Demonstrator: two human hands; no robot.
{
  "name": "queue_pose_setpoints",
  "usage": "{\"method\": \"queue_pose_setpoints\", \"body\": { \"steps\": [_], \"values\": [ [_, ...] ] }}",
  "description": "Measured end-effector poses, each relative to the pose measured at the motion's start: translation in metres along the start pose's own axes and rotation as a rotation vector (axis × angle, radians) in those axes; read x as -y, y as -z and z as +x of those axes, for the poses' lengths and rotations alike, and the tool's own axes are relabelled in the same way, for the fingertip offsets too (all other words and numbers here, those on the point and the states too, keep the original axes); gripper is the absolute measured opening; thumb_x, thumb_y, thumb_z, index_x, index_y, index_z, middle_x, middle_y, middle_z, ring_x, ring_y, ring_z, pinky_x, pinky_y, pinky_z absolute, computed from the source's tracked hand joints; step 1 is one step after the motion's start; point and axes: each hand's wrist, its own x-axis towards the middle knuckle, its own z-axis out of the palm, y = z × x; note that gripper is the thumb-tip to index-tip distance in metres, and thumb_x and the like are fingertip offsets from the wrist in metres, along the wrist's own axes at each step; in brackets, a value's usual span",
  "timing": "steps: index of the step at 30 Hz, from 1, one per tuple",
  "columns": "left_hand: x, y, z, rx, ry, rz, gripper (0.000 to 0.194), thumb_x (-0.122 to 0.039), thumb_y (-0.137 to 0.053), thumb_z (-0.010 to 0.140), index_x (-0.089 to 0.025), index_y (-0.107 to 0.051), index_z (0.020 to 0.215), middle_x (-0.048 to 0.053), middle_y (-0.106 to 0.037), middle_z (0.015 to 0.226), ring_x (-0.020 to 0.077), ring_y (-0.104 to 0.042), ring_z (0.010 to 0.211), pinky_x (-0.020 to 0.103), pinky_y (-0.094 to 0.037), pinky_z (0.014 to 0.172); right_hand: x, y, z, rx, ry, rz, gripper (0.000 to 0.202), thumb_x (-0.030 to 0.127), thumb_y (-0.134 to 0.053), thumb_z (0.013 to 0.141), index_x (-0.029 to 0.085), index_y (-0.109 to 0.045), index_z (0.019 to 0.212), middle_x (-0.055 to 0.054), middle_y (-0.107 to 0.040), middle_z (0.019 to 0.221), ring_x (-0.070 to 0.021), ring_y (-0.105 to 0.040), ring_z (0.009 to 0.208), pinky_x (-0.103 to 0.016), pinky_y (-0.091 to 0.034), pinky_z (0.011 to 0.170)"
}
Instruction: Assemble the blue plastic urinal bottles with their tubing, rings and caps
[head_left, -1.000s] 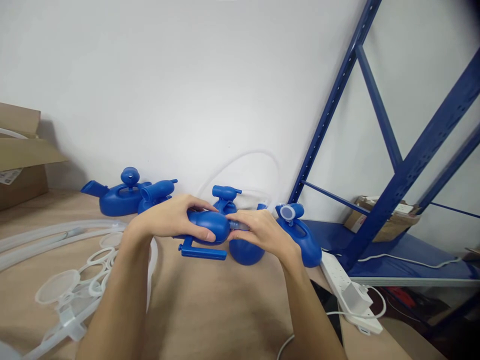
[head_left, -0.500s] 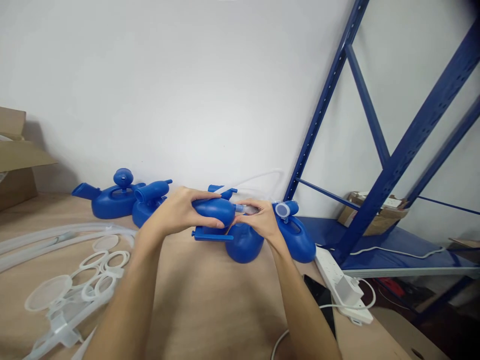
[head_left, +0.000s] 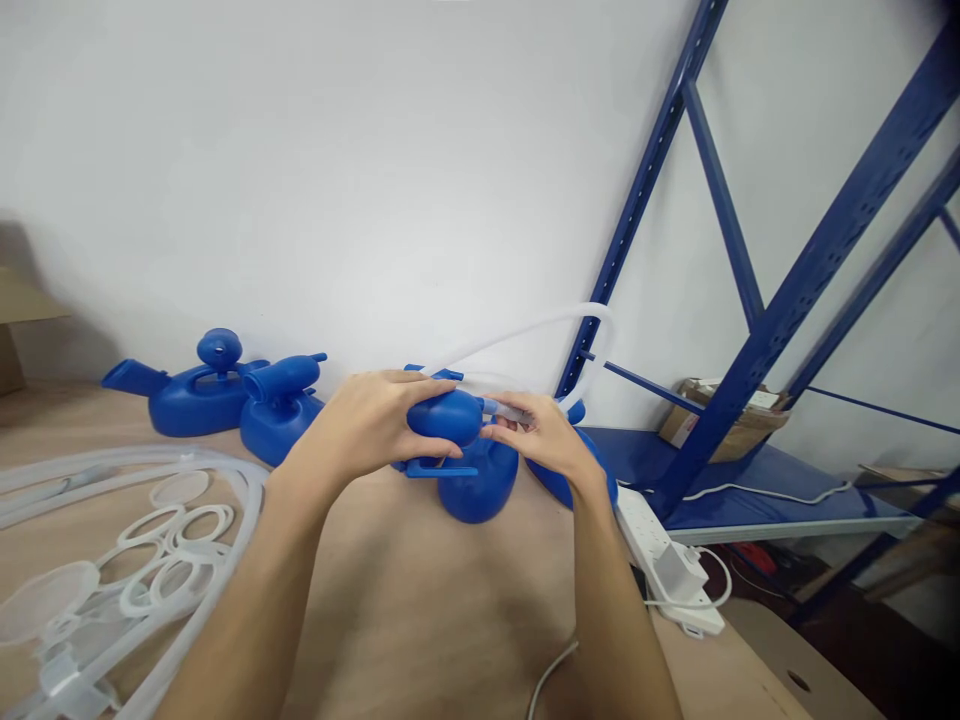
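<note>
My left hand [head_left: 367, 420] is wrapped around a rounded blue plastic urinal head [head_left: 450, 417], thumb on the near side and fingers over the top. A flat blue bar juts out below it. My right hand [head_left: 553, 432] pinches the end of a translucent hose [head_left: 544, 320] at the head's narrow spout, and the hose loops up and back along the wall. How deep the hose sits on the spout is hard to make out. Just below stands a blue urinal bottle [head_left: 480, 490]. Another blue bottle [head_left: 611, 470] is partly hidden behind my right hand.
Two blue urinal bottles [head_left: 195, 405] [head_left: 274, 430] stand at left. Coiled clear hose [head_left: 247, 480] and several translucent rings and lids [head_left: 180, 487] lie nearer. A white power strip [head_left: 660, 545] runs along the right edge, beside a blue metal shelf [head_left: 750, 505] holding a cardboard box [head_left: 731, 430].
Both hands and the urinal head have shifted slightly right in the view. My right hand has moved a little away from the head along the hose, whose loop now stands higher and further right.
</note>
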Motion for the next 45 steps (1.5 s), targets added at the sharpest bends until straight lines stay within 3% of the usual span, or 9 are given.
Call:
{"method": "queue_pose_setpoints", "body": {
  "steps": [4, 11, 21, 26, 29, 33, 38, 42, 45],
  "values": [
    [0.005, 0.005, -0.003, -0.004, 0.033, -0.013, 0.073, -0.07, -0.07, 0.081, -0.022, -0.068, 0.137, 0.01, -0.075, 0.12, 0.0319, -0.071, 0.104, 0.04, -0.053, 0.089, 0.009, 0.007, -0.002, 0.038, 0.05, -0.046, 0.031, 0.033, -0.062, 0.097, 0.025, -0.074, 0.125, -0.007, -0.078, 0.117, -0.0256, -0.071, 0.098, -0.034, -0.054, 0.077],
    [0.004, 0.015, -0.008, -0.033, 0.079, -0.053, 0.08, -0.08, -0.063, 0.078, -0.023, -0.071, 0.133, 0.008, -0.077, 0.118, 0.0321, -0.071, 0.104, 0.038, -0.054, 0.088, 0.009, 0.005, -0.003, -0.193, 0.267, -0.243, 0.023, 0.038, -0.062, 0.1, 0.024, -0.077, 0.11, -0.009, -0.077, 0.105, -0.0265, -0.072, 0.096, -0.04, -0.057, 0.087],
    [0.009, 0.036, -0.02, -0.032, 0.154, -0.04, 0.066, -0.075, -0.069, 0.076, -0.028, -0.078, 0.12, 0.004, -0.082, 0.103, 0.0271, -0.075, 0.09, 0.031, -0.052, 0.082, 0.02, -0.005, 0.001, -0.269, 0.514, -0.421, 0.024, 0.032, -0.056, 0.105, 0.018, -0.076, 0.108, -0.009, -0.079, 0.093, -0.0217, -0.072, 0.084, -0.034, -0.057, 0.075],
    [0.008, 0.034, -0.02, -0.038, 0.151, -0.056, 0.063, -0.073, -0.074, 0.072, -0.027, -0.08, 0.116, 0.004, -0.082, 0.098, 0.0269, -0.074, 0.086, 0.031, -0.052, 0.078, 0.03, -0.015, 0.003, -0.121, 0.407, -0.499, 0.039, 0.043, -0.065, 0.098, 0.017, -0.069, 0.127, -0.01, -0.079, 0.107, -0.0267, -0.072, 0.097, -0.038, -0.058, 0.078],
    [0.005, 0.032, -0.019, -0.142, 0.147, -0.149, 0.06, -0.07, -0.078, 0.07, -0.026, -0.08, 0.112, 0.004, -0.081, 0.102, 0.0268, -0.073, 0.091, 0.032, -0.053, 0.081, 0.035, -0.018, 0.004, -0.074, 0.358, -0.551, 0.035, 0.037, -0.062, 0.101, 0.016, -0.067, 0.129, -0.01, -0.079, 0.109, -0.0279, -0.072, 0.099, -0.04, -0.057, 0.081],
    [0.005, 0.033, -0.017, -0.353, 0.301, -0.397, 0.055, -0.063, -0.082, 0.07, -0.025, -0.078, 0.11, 0.004, -0.078, 0.105, 0.0261, -0.072, 0.095, 0.033, -0.054, 0.082, 0.04, -0.018, 0.002, -0.15, 0.321, -0.467, 0.028, 0.034, -0.056, 0.104, 0.019, -0.069, 0.123, -0.01, -0.078, 0.114, -0.0263, -0.073, 0.104, -0.037, -0.057, 0.084],
    [0.0, 0.027, -0.011, -0.268, 0.478, -0.774, 0.044, -0.063, -0.078, 0.074, -0.022, -0.074, 0.092, 0.001, -0.071, 0.076, 0.0198, -0.065, 0.069, 0.028, -0.049, 0.06, 0.033, -0.025, 0.002, -0.316, 0.333, -0.344, 0.023, 0.031, -0.062, 0.098, 0.019, -0.075, 0.112, -0.007, -0.082, 0.097, -0.023, -0.077, 0.085, -0.031, -0.056, 0.072],
    [-0.015, 0.016, -0.003, -0.404, 0.476, -0.758, 0.042, -0.06, -0.082, 0.071, -0.02, -0.072, 0.08, 0.0, -0.065, 0.069, 0.016, -0.058, 0.064, 0.025, -0.044, 0.056, 0.021, -0.024, 0.002, -0.488, 0.249, -0.14, 0.017, 0.026, -0.063, 0.088, 0.021, -0.08, 0.088, -0.003, -0.079, 0.076, -0.0195, -0.073, 0.065, -0.028, -0.055, 0.062],
    [-0.013, 0.011, 0.0, -0.416, 0.456, -0.823, 0.042, -0.058, -0.084, 0.069, -0.02, -0.072, 0.079, 0.0, -0.065, 0.07, 0.016, -0.058, 0.065, 0.025, -0.045, 0.057, 0.023, -0.011, -0.002, -0.304, 0.221, -0.032, 0.028, 0.029, -0.07, 0.085, 0.022, -0.08, 0.111, -0.003, -0.082, 0.092, -0.0182, -0.073, 0.066, -0.028, -0.059, 0.064]
  ]
}}
